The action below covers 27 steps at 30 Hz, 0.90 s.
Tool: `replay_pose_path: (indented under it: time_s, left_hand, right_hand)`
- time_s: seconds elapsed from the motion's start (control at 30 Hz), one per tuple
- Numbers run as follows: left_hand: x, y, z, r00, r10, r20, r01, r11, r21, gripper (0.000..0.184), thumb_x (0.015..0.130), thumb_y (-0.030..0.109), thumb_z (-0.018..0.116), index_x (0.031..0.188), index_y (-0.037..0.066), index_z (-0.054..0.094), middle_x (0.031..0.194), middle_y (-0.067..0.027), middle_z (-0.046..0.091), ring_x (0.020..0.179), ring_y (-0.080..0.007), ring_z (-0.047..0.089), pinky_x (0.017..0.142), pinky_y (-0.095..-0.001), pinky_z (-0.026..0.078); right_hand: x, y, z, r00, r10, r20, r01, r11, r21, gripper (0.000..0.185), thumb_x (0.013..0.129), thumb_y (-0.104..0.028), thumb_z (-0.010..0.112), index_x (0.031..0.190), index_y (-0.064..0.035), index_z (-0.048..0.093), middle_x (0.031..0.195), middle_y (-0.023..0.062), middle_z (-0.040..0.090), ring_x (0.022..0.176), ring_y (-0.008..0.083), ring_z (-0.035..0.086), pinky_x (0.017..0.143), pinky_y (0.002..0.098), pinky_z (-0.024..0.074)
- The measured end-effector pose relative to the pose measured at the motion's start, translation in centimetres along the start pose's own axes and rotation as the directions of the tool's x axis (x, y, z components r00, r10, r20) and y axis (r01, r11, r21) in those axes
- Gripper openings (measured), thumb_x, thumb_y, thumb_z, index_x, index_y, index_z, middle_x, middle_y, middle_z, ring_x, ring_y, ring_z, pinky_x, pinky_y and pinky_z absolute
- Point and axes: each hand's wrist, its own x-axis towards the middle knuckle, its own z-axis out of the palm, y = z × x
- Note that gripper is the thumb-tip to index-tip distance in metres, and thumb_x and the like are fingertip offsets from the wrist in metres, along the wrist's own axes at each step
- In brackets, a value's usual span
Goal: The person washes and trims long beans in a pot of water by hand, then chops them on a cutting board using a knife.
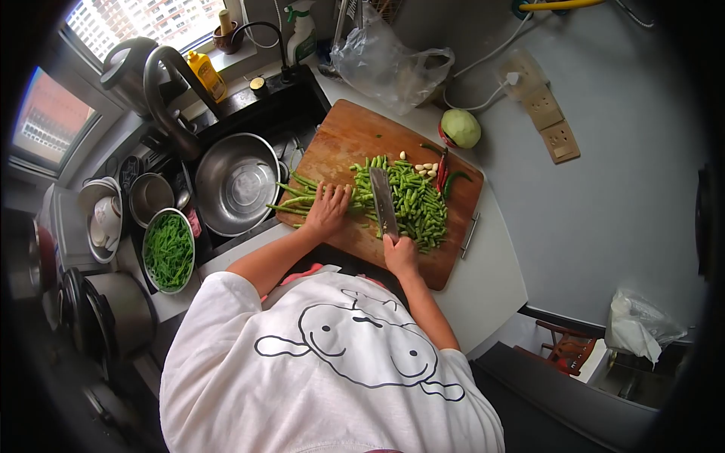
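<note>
A wooden cutting board [343, 132] lies on the counter in front of me. My left hand [328, 209] curls over a bundle of long green beans [296, 195], pressing them to the board. The handle of a cleaver [384, 198] is gripped in my right hand [401, 255]. Its blade stands between the uncut beans and a pile of chopped green beans [420, 208]. Beyond the pile are several garlic cloves [427, 169], a red chili [442, 167] and a green chili [456, 180]. Whether the blade touches a bean, I cannot tell.
Left of the board, a metal basin [236, 185] sits in the black sink [311, 90]. A bowl of cut greens [168, 251] stands nearer me. A plastic bag [389, 60] and a pale green round vegetable [460, 129] are behind the board. A pot [121, 309] is at the left.
</note>
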Motion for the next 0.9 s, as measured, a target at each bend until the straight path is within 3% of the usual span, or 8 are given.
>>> replay_pose_path:
  time_s: [0.07,0.17,0.3,0.4,0.6,0.7,0.8,0.9]
  left_hand:
    - [0.6,-0.1,-0.3,0.997,-0.057,0.06,0.067,0.98,-0.186,0.063,0.067,0.025,0.054,0.121,-0.002,0.034,0.108,-0.0155,0.044,0.101,-0.0301,0.042,0.089,-0.0433,0.03]
    - [1.8,0.8,1.1,0.985,-0.173,0.008,0.172,0.977,-0.127,0.064,0.066,0.027,0.055,0.12,-0.002,0.035,0.104,-0.0142,0.046,0.095,-0.0278,0.044,0.083,-0.0406,0.032]
    - [2.2,1.4,0.5,0.974,-0.227,0.029,0.228,0.958,-0.173,0.061,0.069,0.03,0.055,0.118,-0.001,0.036,0.108,-0.0154,0.045,0.1,-0.0297,0.043,0.088,-0.0427,0.03]
    - [1.6,1.2,-0.5,0.968,-0.225,-0.116,0.193,0.953,-0.235,0.056,0.073,0.031,0.053,0.115,-0.002,0.037,0.112,-0.0166,0.044,0.106,-0.032,0.04,0.091,-0.0455,0.027]
    - [3.7,-2.2,0.0,0.966,-0.258,-0.024,0.178,0.726,-0.664,0.029,0.075,0.011,0.049,0.103,0.013,0.053,0.111,-0.0144,0.047,0.107,-0.0307,0.041,0.094,-0.0471,0.025]
    - [5.0,-3.3,0.9,0.991,-0.129,0.03,0.116,0.741,-0.662,0.023,0.072,0.009,0.051,0.094,0.01,0.056,0.102,-0.0123,0.052,0.102,-0.0288,0.044,0.09,-0.0453,0.03]
    - [5.4,-3.2,0.3,0.979,-0.134,0.155,0.199,0.799,-0.567,0.018,0.07,0.007,0.051,0.087,0.008,0.058,0.091,-0.0113,0.054,0.095,-0.0287,0.048,0.085,-0.0413,0.034]
    - [5.0,-2.8,-0.3,0.967,-0.247,0.067,0.241,0.792,-0.561,0.014,0.071,0.009,0.053,0.084,0.007,0.058,0.084,-0.0125,0.053,0.089,-0.0308,0.05,0.08,-0.0389,0.037]
  right_hand:
    - [-0.3,-0.5,-0.4,1.0,0.009,0.003,-0.009,1.0,-0.016,0.036,0.074,-0.029,0.057,0.061,0.0041,0.056,0.058,0.0251,0.052,0.061,0.0393,0.056,0.053,0.0425,0.043]
    - [-0.4,-1.2,-0.8,1.0,0.015,0.007,-0.015,1.0,-0.009,0.035,0.074,-0.029,0.056,0.061,0.0033,0.057,0.059,0.0248,0.053,0.062,0.0393,0.056,0.054,0.0424,0.0434]
    - [-0.2,-0.5,-0.7,1.0,0.016,0.02,-0.016,1.0,-0.006,0.033,0.074,-0.029,0.056,0.062,0.0027,0.058,0.059,0.0246,0.053,0.062,0.0393,0.056,0.054,0.0419,0.0435]
    - [-0.3,-0.2,-0.8,0.998,0.031,0.053,-0.032,0.999,0.019,0.037,0.075,-0.03,0.053,0.062,0.0046,0.057,0.062,0.026,0.054,0.064,0.041,0.056,0.058,0.0453,0.0443]
    - [-0.4,0.1,-0.1,0.999,0.041,0.027,-0.041,0.999,0.001,0.032,0.074,-0.027,0.055,0.063,0.003,0.058,0.06,0.0247,0.053,0.064,0.0391,0.056,0.055,0.0415,0.0434]
    - [-0.3,-0.4,-0.5,0.996,0.063,0.067,-0.063,0.998,-0.005,0.032,0.074,-0.027,0.056,0.064,0.0033,0.058,0.061,0.0247,0.053,0.064,0.0392,0.056,0.055,0.0415,0.0433]
    - [-0.2,0.3,-0.3,0.998,0.027,0.049,-0.026,1.0,-0.007,0.031,0.074,-0.026,0.055,0.065,0.0034,0.058,0.061,0.0249,0.053,0.064,0.0394,0.056,0.056,0.0418,0.0433]
    - [0.0,0.5,-0.2,0.998,0.045,0.036,-0.045,0.999,0.017,0.031,0.074,-0.026,0.055,0.064,0.0034,0.057,0.061,0.0249,0.053,0.064,0.0397,0.056,0.056,0.0417,0.0431]
